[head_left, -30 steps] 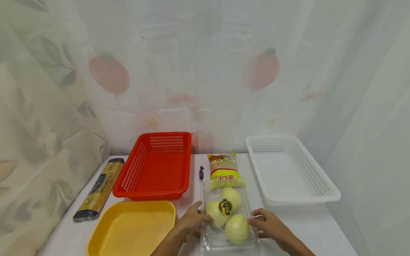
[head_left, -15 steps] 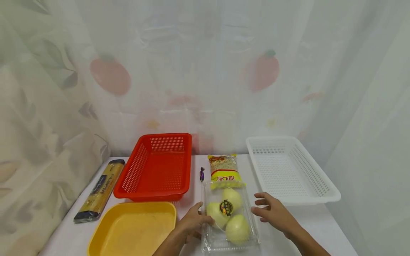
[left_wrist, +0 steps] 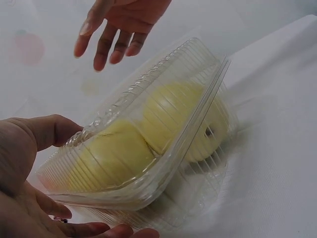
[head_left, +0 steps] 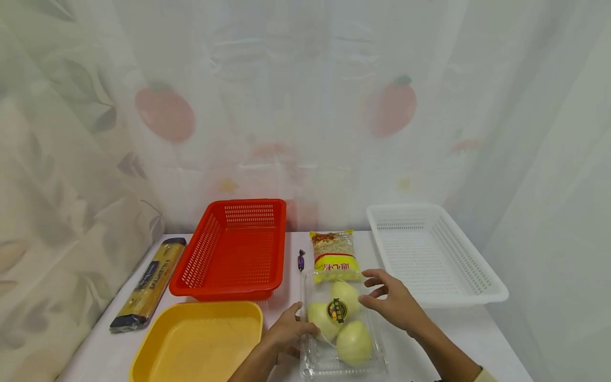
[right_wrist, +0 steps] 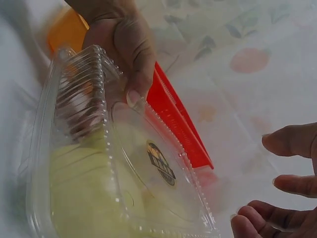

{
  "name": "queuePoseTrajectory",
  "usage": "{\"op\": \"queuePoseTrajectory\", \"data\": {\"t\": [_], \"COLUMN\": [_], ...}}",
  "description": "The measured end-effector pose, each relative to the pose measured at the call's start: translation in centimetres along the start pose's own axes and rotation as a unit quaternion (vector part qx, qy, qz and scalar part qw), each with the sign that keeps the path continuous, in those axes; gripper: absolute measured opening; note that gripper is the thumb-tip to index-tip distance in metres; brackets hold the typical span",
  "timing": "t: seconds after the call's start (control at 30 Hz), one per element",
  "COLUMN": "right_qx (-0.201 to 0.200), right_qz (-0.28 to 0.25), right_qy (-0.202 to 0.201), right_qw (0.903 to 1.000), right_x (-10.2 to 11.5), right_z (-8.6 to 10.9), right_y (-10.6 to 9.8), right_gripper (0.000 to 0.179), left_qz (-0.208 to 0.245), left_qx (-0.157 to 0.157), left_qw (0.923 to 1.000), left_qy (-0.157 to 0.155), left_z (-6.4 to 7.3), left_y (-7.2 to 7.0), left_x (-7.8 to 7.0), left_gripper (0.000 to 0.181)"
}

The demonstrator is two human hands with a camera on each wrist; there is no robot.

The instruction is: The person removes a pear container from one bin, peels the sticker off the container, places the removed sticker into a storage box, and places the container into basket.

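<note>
A clear plastic clamshell box (head_left: 317, 366) with three round pale yellow-green fruits (head_left: 354, 344) lies at the front of the table in the head view. A dark round label (right_wrist: 161, 162) is on its lid. My left hand (head_left: 287, 333) grips the box's left side, thumb on the lid and fingers down the side; in the left wrist view its fingers show low beside the box. My right hand (head_left: 393, 302) hovers near the box's far right corner, fingers spread and loosely bent. In the right wrist view, its fingertips (right_wrist: 282, 183) stand apart from the box and hold nothing.
Behind the box lies a yellow-labelled food packet (head_left: 334, 252), with a purple-wrapped candy (head_left: 301, 260) beside it. A red basket (head_left: 276, 249) and a yellow basin (head_left: 255, 318) stand left, near a spaghetti pack (head_left: 150, 284). A white basket (head_left: 494, 293) stands right.
My right hand has let go of the box's right side, drawn away to the right, then come back over its far right corner. My left hand stays in place.
</note>
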State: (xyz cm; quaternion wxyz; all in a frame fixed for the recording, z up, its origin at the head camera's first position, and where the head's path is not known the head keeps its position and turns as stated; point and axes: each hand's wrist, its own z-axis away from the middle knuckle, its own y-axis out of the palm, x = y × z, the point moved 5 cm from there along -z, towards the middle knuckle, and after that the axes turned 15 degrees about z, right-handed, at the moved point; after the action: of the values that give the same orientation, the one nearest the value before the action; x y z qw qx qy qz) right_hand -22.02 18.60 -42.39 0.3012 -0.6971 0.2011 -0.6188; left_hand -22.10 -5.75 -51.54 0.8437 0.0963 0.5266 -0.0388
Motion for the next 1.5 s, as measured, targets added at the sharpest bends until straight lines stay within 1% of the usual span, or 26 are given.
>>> {"op": "queuePoseTrajectory", "data": {"t": [0.1, 0.27, 0.43, 0.53, 0.67, 0.8, 1.03, 1.17, 1.33, 1.5], "right_qx": [0.003, 0.005, 0.010, 0.021, 0.046, 0.062, 0.069, 0.072, 0.067, 0.062], "right_qz": [-0.003, 0.002, 0.008, 0.005, 0.001, 0.007, 0.047, 0.070, 0.097, 0.110], "right_qy": [-0.014, -0.036, -0.070, -0.083, -0.095, -0.110, -0.126, -0.144, -0.166, -0.173], "right_qw": [0.9999, 0.9993, 0.9975, 0.9963, 0.9944, 0.9919, 0.9884, 0.9845, 0.9791, 0.9768], "right_x": [0.5, 1.0, 1.4, 1.4, 1.4, 1.3, 0.8, 0.6, 0.6, 0.9], "right_z": [-0.4, -1.2, -2.1, -2.5, -2.8, -3.0, -3.3, -3.4, -3.2, -3.0], "right_y": [0.5, 1.2, 2.1, 2.8, 3.7, 4.3, 5.1, 5.4, 5.5, 5.6], "right_gripper": [0.048, 0.044, 0.043, 0.043, 0.042, 0.040, 0.043, 0.043, 0.043, 0.042], "left_qz": [-0.003, 0.002, -0.002, 0.000, 0.005, 0.008, 0.009, 0.006, 0.008, 0.015], "left_qx": [0.003, -0.003, -0.009, -0.007, -0.001, 0.001, -0.004, -0.007, -0.008, -0.008], "left_qw": [1.0000, 1.0000, 1.0000, 1.0000, 1.0000, 0.9999, 0.9999, 0.9999, 0.9999, 0.9998], "left_qy": [-0.001, -0.002, -0.002, 0.000, 0.003, 0.009, 0.009, 0.005, -0.001, 0.002], "left_z": [0.0, 0.0, -0.2, -0.2, -0.1, -0.1, -0.1, -0.2, -0.1, 0.0], "left_y": [0.1, 0.1, 0.1, 0.0, 0.1, 0.1, 0.1, 0.0, 0.1, 0.1], "left_x": [0.0, 0.0, 0.1, 0.2, 0.3, 0.3, 0.4, 0.4, 0.4, 0.4], "left_gripper": [0.095, 0.095, 0.095, 0.095, 0.095, 0.095, 0.095, 0.095, 0.096, 0.095]}}
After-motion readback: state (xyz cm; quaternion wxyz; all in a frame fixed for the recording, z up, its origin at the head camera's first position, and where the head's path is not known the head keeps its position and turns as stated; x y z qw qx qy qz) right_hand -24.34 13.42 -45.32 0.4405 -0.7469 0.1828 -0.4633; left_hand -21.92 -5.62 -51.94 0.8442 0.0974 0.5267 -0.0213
